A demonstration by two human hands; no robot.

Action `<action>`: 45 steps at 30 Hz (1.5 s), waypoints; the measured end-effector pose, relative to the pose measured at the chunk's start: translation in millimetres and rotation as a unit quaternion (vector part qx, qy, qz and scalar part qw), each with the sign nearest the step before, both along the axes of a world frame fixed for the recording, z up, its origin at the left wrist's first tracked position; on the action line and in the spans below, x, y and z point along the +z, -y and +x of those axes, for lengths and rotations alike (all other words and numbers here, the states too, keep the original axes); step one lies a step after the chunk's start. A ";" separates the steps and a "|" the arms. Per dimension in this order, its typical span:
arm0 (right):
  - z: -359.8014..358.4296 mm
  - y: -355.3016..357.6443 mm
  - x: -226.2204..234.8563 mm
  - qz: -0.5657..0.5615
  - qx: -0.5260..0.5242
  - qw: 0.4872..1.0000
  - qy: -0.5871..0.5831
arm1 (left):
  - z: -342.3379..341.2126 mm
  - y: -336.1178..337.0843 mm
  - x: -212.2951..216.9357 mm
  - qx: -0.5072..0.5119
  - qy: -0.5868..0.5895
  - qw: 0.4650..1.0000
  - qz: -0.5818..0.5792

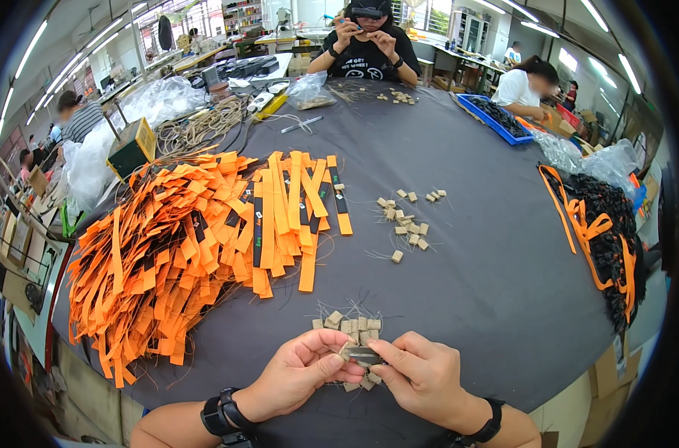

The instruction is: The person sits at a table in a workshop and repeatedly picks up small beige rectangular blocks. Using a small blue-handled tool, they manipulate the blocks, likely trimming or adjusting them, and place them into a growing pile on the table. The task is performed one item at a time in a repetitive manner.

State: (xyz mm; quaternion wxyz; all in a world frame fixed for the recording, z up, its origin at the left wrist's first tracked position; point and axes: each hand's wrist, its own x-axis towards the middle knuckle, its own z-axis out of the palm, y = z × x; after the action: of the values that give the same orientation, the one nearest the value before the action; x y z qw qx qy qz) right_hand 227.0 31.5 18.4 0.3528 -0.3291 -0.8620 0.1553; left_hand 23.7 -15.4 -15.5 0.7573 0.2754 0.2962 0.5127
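Observation:
My left hand [298, 372] pinches a small beige fabric tab [347, 349] between thumb and fingers. In my right hand [423, 373] is a dark metal tool, seemingly thread snips [363, 354], its blades against or just beside the tab; my fingers hide the rest of it. Below and around both hands lies a pile of similar beige tabs [353, 326] with loose thread ends. Farther off, a second scatter of beige tabs [408, 228] rests on the dark cloth. To the left spreads a big heap of orange and black strips [175, 261] trailing threads.
The dark cloth-covered table [489, 299] has a curved edge. Cords [201, 127], a green-yellow box [133, 148] and plastic bags are far left. A blue tray [492, 119] and black-orange straps [601, 239] lie right. A person [365, 52] sits opposite; another works far right.

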 end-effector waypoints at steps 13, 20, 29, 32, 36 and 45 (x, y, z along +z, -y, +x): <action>-2.4 1.6 -3.6 -0.068 0.014 0.997 -0.031 | 0.0 0.3 -2.5 -0.001 -0.009 1.000 0.008; -4.2 4.0 -6.1 -0.169 0.034 0.982 -0.079 | -0.5 0.3 -9.0 -0.010 -0.018 1.000 0.021; 2.8 -6.4 -7.5 -0.353 0.036 0.919 -0.170 | 3.5 3.2 -2.0 0.001 -0.081 0.995 0.050; 0.3 -2.1 -14.6 -0.566 0.092 0.782 -0.243 | 8.3 6.4 1.3 0.006 -0.246 0.956 0.158; 5.5 -8.4 -11.1 -0.603 0.121 0.768 -0.177 | 11.7 8.1 11.5 0.013 -0.335 0.918 0.212; 29.0 -51.9 -13.4 -0.386 -0.016 0.905 -0.177 | -2.2 -4.1 5.6 0.133 -0.224 0.963 0.070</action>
State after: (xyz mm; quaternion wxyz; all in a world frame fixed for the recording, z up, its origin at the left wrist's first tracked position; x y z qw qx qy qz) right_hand 256.0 83.5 5.0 0.3472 -0.4209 -0.6525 0.5259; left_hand 21.5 -11.3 -9.8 0.5752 0.3939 0.4555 0.5537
